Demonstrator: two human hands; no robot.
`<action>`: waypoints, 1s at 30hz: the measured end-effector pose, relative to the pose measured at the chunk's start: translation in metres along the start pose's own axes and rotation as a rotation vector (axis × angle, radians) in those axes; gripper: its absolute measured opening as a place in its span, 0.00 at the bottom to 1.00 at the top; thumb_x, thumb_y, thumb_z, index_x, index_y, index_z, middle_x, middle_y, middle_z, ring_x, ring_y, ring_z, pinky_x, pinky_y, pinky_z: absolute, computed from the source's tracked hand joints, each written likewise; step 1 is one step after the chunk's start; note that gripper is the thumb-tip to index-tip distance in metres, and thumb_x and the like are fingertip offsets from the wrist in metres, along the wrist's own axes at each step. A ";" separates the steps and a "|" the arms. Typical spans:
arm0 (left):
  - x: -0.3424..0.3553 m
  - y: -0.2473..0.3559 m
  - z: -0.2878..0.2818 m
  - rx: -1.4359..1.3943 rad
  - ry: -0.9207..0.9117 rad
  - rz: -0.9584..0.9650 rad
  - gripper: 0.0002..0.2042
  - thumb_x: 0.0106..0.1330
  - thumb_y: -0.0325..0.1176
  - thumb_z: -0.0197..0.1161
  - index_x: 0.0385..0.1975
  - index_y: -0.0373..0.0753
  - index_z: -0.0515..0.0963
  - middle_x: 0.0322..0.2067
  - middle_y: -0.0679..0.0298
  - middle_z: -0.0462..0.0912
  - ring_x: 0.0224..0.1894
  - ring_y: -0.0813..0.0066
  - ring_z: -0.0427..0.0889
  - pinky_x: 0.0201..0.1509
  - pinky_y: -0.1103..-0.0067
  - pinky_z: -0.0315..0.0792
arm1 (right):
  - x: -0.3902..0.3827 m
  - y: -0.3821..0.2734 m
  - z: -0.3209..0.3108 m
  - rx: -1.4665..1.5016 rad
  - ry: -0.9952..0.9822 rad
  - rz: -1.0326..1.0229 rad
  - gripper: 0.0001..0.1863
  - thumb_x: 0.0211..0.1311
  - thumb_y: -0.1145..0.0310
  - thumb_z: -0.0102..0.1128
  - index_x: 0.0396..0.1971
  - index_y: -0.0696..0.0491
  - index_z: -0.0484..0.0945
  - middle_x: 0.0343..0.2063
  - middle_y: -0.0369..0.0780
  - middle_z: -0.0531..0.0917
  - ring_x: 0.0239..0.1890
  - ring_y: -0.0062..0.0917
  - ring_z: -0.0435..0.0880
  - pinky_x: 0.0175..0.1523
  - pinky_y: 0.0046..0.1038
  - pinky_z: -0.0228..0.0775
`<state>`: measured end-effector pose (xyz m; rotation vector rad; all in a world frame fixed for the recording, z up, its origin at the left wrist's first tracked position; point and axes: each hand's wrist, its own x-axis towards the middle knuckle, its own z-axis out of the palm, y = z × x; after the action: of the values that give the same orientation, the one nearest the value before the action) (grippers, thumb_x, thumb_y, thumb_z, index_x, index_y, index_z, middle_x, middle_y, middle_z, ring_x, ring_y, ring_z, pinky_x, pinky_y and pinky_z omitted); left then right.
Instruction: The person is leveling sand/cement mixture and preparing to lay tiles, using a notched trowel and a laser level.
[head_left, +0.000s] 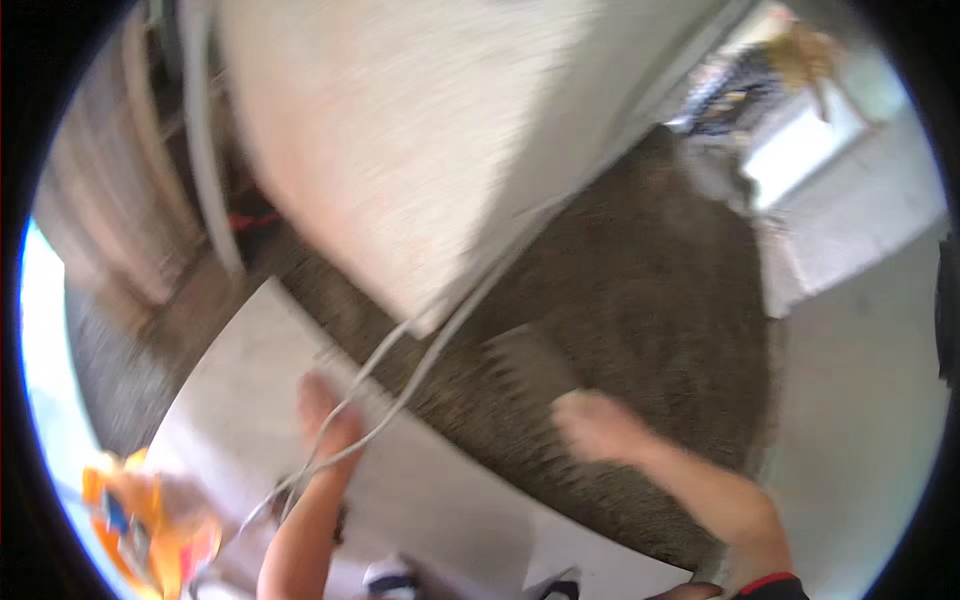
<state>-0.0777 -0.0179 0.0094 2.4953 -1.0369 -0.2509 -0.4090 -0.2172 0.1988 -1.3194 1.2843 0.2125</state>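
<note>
My right hand (600,428) grips a notched trowel (530,360), lying against the dark, rough mortar (660,300) at the middle right. My left hand (330,410) is over a large white board or tile (230,390), with two pale cords (410,385) crossing beside or over it. Its fingers are smeared by motion, so I cannot tell whether they hold a cord or rest on the board. Parts of dark-and-white footwear (390,582) show at the lower edge.
A pale wall or column (400,150) juts down from the top centre. Wooden frames (120,180) and a pale pipe (205,140) stand left. An orange bag (160,530) with tools sits at lower left. A grey panel (850,420) borders the right, below a bright opening (800,140).
</note>
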 end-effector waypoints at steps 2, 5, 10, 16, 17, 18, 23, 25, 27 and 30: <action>-0.005 0.002 -0.014 -0.142 -0.011 -0.064 0.29 0.69 0.33 0.49 0.69 0.28 0.57 0.71 0.44 0.55 0.75 0.51 0.50 0.78 0.66 0.43 | 0.010 -0.008 0.047 0.015 -0.174 -0.225 0.15 0.71 0.56 0.51 0.34 0.54 0.72 0.23 0.35 0.77 0.25 0.20 0.79 0.29 0.28 0.74; -0.007 -0.012 -0.017 0.022 0.061 0.088 0.27 0.70 0.30 0.48 0.68 0.27 0.58 0.71 0.44 0.54 0.73 0.47 0.52 0.76 0.61 0.48 | 0.016 -0.033 0.092 -0.227 -0.183 -0.183 0.22 0.70 0.52 0.52 0.47 0.57 0.65 0.30 0.46 0.81 0.24 0.32 0.83 0.28 0.35 0.75; 0.004 -0.016 -0.010 0.102 0.094 0.179 0.27 0.74 0.35 0.46 0.69 0.27 0.57 0.71 0.42 0.54 0.73 0.44 0.51 0.75 0.57 0.47 | 0.070 0.013 0.080 -0.598 0.096 -0.479 0.27 0.71 0.55 0.48 0.57 0.61 0.58 0.33 0.56 0.81 0.33 0.55 0.81 0.37 0.49 0.73; 0.000 -0.006 -0.029 0.038 0.071 0.193 0.26 0.72 0.35 0.49 0.67 0.28 0.61 0.69 0.42 0.58 0.72 0.45 0.55 0.75 0.58 0.50 | 0.031 0.023 0.027 -0.521 0.207 -0.240 0.18 0.68 0.62 0.50 0.46 0.62 0.65 0.32 0.54 0.81 0.37 0.47 0.84 0.39 0.47 0.74; 0.002 -0.010 -0.023 0.067 0.095 0.221 0.26 0.72 0.36 0.49 0.66 0.28 0.62 0.69 0.42 0.59 0.72 0.44 0.56 0.74 0.58 0.50 | 0.022 0.024 0.021 -0.455 0.277 -0.103 0.18 0.69 0.60 0.50 0.47 0.60 0.65 0.30 0.53 0.81 0.35 0.48 0.84 0.38 0.47 0.75; 0.003 -0.011 -0.019 0.089 0.116 0.269 0.26 0.72 0.36 0.49 0.66 0.27 0.62 0.68 0.42 0.60 0.71 0.43 0.56 0.74 0.58 0.51 | 0.023 0.045 0.009 -0.559 0.390 -0.216 0.19 0.69 0.58 0.50 0.47 0.59 0.64 0.30 0.53 0.82 0.33 0.52 0.84 0.38 0.49 0.75; 0.000 -0.013 -0.025 0.112 0.179 0.287 0.27 0.71 0.37 0.50 0.65 0.25 0.62 0.66 0.41 0.62 0.70 0.41 0.58 0.74 0.57 0.52 | -0.005 0.103 -0.060 -0.655 0.821 -0.047 0.25 0.66 0.57 0.55 0.54 0.58 0.63 0.32 0.58 0.83 0.36 0.55 0.83 0.42 0.51 0.75; -0.002 -0.013 -0.025 0.128 0.163 0.276 0.26 0.71 0.37 0.51 0.64 0.26 0.63 0.67 0.44 0.61 0.72 0.44 0.56 0.74 0.57 0.51 | -0.007 0.109 -0.090 -0.672 0.846 0.063 0.27 0.64 0.60 0.59 0.55 0.58 0.61 0.37 0.57 0.83 0.35 0.53 0.83 0.38 0.48 0.76; 0.001 -0.011 -0.024 0.168 0.179 0.283 0.27 0.72 0.38 0.50 0.64 0.25 0.62 0.66 0.41 0.62 0.70 0.43 0.58 0.73 0.57 0.53 | 0.011 0.113 -0.103 -0.644 0.791 0.076 0.27 0.63 0.61 0.60 0.55 0.58 0.62 0.39 0.56 0.82 0.36 0.53 0.83 0.40 0.47 0.76; 0.003 -0.012 -0.019 0.160 0.185 0.291 0.26 0.73 0.38 0.50 0.64 0.25 0.62 0.66 0.42 0.63 0.71 0.44 0.58 0.73 0.58 0.53 | 0.045 0.100 -0.077 -0.759 0.681 -0.086 0.26 0.62 0.62 0.60 0.54 0.59 0.62 0.39 0.57 0.81 0.39 0.53 0.82 0.44 0.48 0.74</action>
<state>-0.0625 -0.0068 0.0209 2.4065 -1.3654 0.1526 -0.5101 -0.2675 0.1262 -2.2158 1.7973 0.2049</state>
